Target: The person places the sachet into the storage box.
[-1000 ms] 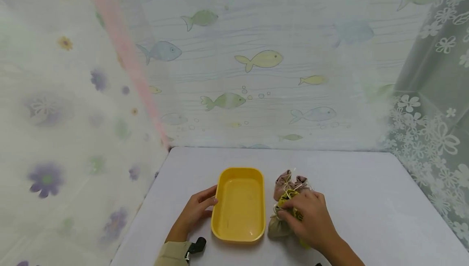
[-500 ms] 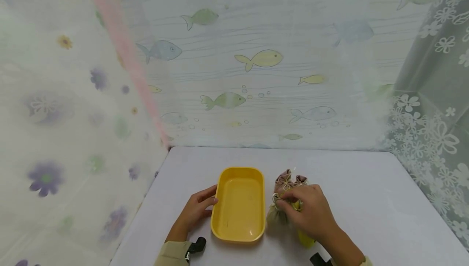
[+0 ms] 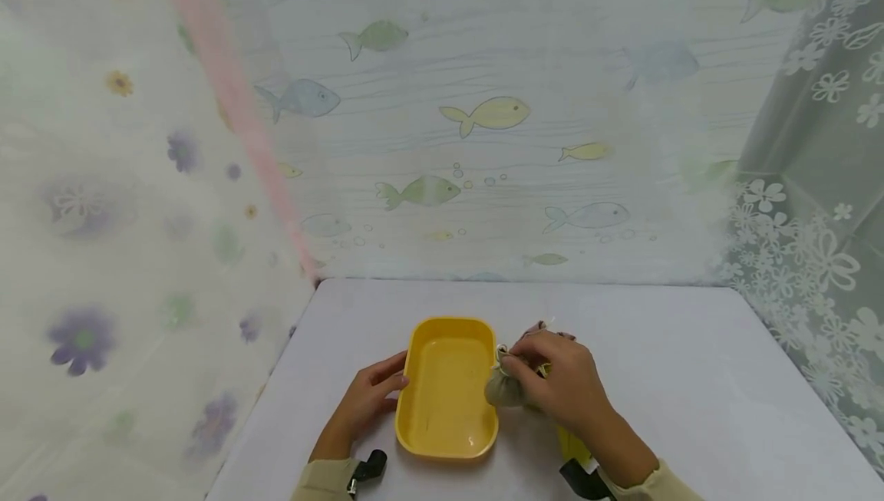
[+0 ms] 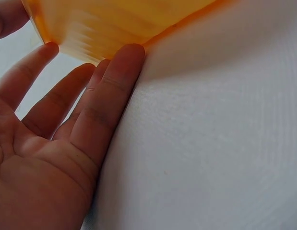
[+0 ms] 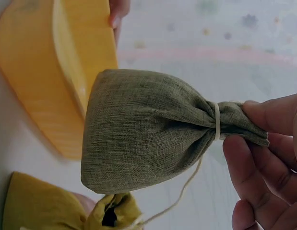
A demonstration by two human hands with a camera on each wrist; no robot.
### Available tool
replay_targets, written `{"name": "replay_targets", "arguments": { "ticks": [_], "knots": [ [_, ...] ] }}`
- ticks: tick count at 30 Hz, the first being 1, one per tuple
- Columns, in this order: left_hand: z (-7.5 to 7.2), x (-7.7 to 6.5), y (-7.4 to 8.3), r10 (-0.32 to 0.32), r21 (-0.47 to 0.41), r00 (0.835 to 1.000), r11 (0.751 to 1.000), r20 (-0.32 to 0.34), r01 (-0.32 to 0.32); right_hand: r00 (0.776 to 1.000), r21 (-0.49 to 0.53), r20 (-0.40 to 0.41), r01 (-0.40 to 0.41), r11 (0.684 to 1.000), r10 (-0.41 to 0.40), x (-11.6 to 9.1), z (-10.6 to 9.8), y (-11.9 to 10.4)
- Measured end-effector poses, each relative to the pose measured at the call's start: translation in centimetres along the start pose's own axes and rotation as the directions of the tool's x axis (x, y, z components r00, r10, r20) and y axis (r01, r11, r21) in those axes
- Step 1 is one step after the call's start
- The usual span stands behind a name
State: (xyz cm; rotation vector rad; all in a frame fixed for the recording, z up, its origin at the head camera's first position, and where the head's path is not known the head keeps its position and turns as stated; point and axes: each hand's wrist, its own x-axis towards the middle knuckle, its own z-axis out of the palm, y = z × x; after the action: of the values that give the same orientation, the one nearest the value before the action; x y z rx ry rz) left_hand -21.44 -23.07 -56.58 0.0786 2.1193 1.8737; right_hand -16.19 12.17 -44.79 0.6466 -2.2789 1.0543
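My right hand [image 3: 569,382] pinches the gathered neck of a grey-green drawstring pouch [image 3: 504,388], which hangs beside the right rim of a yellow tray [image 3: 412,428]. In the right wrist view the pouch [image 5: 138,132] is full and tied with a pale cord, a loose end trailing down. My left hand [image 3: 373,393] rests against the tray's left side. Its fingers, fairly straight in the left wrist view, touch the tray's outer wall [image 4: 100,28]. Nothing lies inside the tray.
A yellow pouch [image 5: 42,201] lies on the white table [image 3: 691,393] under the right forearm. Behind the right hand, mauve pouches [image 3: 535,327] are mostly hidden. A fish-printed curtain [image 3: 497,179] rises at the table's far edge, with a flowered one [image 3: 138,255] along the left.
The right hand has lifted the grey-green pouch off the table and carried it left to the tray's rim. More of the yellow pouch was uncovered. The left hand and tray have stayed put.
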Motion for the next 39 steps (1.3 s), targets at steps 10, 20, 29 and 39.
{"name": "replay_targets", "arguments": {
  "ticks": [10, 20, 29, 39],
  "knots": [
    [-0.1, 0.2, -0.3, 0.016, -0.011, 1.0, 1.0, 0.025, -0.016, 0.995, 0.061, 0.028, -0.096, 0.993, 0.095, 1.5, 1.9, -0.6],
    [0.0, 0.3, -0.3, -0.003, -0.003, 1.0, 1.0, 0.005, 0.003, 0.973, 0.052, 0.088, -0.218, 0.974, 0.213, 2.6, 3.5, -0.8],
    [-0.1, 0.1, 0.0, -0.006, 0.014, 1.0, 1.0, 0.004, 0.006, 0.957, 0.14, 0.139, -0.275, 0.951, 0.256, 3.8, 4.8, -0.4],
    [-0.1, 0.2, 0.0, -0.028, 0.011, 1.0, 1.0, 0.009, 0.027, 0.924, 0.135, 0.207, -0.351, 0.926, 0.32, 5.0, 6.4, -0.4]
  ]
}}
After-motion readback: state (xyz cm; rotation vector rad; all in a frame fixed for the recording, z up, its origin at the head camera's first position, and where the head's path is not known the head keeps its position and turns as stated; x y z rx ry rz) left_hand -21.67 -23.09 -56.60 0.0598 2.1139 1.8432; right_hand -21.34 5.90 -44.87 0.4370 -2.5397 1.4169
